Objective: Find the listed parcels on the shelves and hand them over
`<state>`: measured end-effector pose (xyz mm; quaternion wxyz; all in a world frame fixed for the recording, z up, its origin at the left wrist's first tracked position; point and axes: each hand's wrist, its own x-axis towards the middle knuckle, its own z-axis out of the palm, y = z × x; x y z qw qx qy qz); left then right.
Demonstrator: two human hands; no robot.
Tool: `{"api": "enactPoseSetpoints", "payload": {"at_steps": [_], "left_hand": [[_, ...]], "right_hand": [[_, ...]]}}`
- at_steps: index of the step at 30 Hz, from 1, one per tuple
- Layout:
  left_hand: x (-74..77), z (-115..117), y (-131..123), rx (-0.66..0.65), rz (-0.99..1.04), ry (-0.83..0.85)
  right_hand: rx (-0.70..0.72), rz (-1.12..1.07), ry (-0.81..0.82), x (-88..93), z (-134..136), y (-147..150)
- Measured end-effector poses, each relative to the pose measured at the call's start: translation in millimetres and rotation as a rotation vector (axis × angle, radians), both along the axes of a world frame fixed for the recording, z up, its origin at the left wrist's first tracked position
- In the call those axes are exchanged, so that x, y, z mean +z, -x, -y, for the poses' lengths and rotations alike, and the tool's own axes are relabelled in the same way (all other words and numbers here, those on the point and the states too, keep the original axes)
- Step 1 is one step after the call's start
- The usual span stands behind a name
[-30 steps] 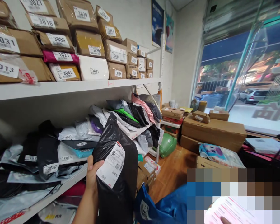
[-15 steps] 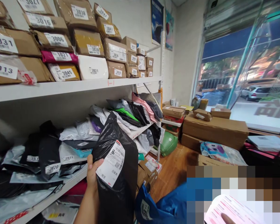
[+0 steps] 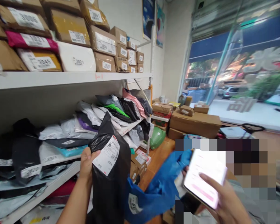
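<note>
My left hand (image 3: pixel 87 163) is closed on the left edge of a black plastic mailing bag (image 3: pixel 109 189), its thumb beside a white shipping label (image 3: pixel 106 155). The bag stands upright in front of the shelf. At lower right my right hand (image 3: pixel 220 193) holds a smartphone (image 3: pixel 205 179) with a bright screen, a digit lying over the glass. The screen text is washed out. A large blue bag (image 3: pixel 151 196) with a numbered label spreads between the black bag and the phone; its upper end bunches behind the phone. What holds that end, I cannot tell.
Numbered cardboard parcels (image 3: pixel 105 45) fill the upper white shelf (image 3: pixel 72 79). Soft mailing bags (image 3: pixel 58 132) crowd the lower shelf at left. Large cartons (image 3: pixel 196 124) and a green bag (image 3: pixel 156 137) stand on the wooden floor (image 3: pixel 154 172). Pixelation hides much around the phone.
The view has turned right, so the shelves sit farther left. The phone has come up into fuller view, with my right hand showing. The blue bag shows more; my left hand still grips the black mailing bag.
</note>
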<state>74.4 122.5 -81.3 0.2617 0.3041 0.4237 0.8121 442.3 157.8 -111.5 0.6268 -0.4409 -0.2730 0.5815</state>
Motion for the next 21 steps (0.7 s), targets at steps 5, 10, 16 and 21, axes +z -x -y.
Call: {"api": "enactPoseSetpoints", "payload": {"at_steps": [5, 10, 16, 21], "left_hand": [[-1.4, -36, -17, -0.218, -0.287, 0.124], [6.4, -48, -46, -0.44, -0.434, 0.144], [26.4, -51, -54, -0.93, -0.254, 0.351], [47.3, -80, -62, -0.905, -0.845, 0.526]], "right_hand": [[0.269, -0.128, -0.02, 71.3, -32, 34], [0.341, -0.132, 0.009, 91.5, -67, 62], [0.387, -0.149, 0.042, 97.7, -83, 80], [0.399, -0.155, 0.05, 87.9, -67, 91]]}}
